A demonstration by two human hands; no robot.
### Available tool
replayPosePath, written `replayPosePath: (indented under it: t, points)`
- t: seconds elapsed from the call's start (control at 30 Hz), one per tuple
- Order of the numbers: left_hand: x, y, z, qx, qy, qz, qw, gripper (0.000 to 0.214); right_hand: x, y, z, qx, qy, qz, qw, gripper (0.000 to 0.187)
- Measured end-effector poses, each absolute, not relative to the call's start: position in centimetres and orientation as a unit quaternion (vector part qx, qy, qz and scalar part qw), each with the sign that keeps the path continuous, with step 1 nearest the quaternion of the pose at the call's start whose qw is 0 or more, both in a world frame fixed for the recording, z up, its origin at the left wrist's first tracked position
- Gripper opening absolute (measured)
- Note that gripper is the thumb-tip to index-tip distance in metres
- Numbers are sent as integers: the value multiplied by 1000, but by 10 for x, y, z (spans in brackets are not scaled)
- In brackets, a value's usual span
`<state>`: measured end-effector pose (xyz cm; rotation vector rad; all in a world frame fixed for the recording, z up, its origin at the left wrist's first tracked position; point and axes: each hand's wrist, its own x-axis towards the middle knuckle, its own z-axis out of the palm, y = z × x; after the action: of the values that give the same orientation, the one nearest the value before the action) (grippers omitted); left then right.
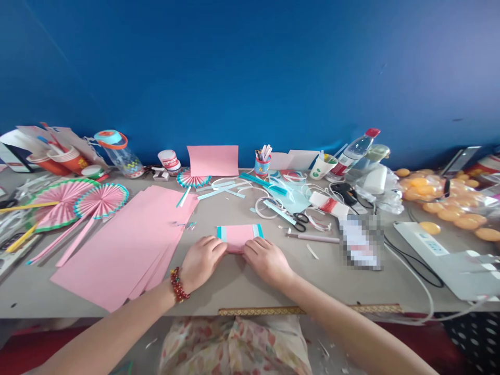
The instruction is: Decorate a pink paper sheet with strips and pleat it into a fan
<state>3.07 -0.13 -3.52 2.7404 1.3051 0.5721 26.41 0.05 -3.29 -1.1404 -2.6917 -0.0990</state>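
A small pink paper point(239, 235) with teal and white strips along its two side edges lies on the grey table point(242, 286) in front of me. My left hand point(201, 262), with a red bead bracelet on the wrist, and my right hand point(266, 260) both press on the paper's near edge. The fingers of both hands are curled and pinch the paper's folded near part.
A stack of large pink sheets point(125, 245) lies to the left, with two pleated paper fans point(78, 204) beyond it. Scissors point(300, 221), paper strips, a pencil point(312, 238), cups, a water bottle point(353, 153), a power strip point(425, 240) and a bag of orange balls point(449, 200) crowd the right.
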Motion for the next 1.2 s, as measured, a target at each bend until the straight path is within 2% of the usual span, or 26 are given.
replayPosePath:
  t: [0.13, 0.3, 0.4, 0.53, 0.87, 0.97, 1.2]
  points:
    - [30, 1, -32, 867, 450, 204, 72, 18, 247, 10, -25, -397, -913, 2, 94, 18]
    - [25, 6, -20, 837, 475, 211, 172, 18, 237, 24, -9, -406, -913, 38, 18, 18]
    - [24, 11, -16, 819, 487, 216, 213, 17, 235, 27, -2, -424, -904, 53, -8, 24]
    - [23, 19, -17, 812, 492, 208, 236, 18, 232, 29, -1, -414, -908, 57, -24, 33]
    - [19, 37, -20, 809, 491, 183, 265, 16, 233, 67, 6, -388, -890, 232, -56, 24]
    - [19, 38, -21, 803, 504, 175, 265, 13, 230, 72, 8, -381, -889, 241, -86, 23]
    - [19, 38, -22, 816, 495, 161, 250, 15, 228, 73, 4, -379, -892, 231, -83, 20]
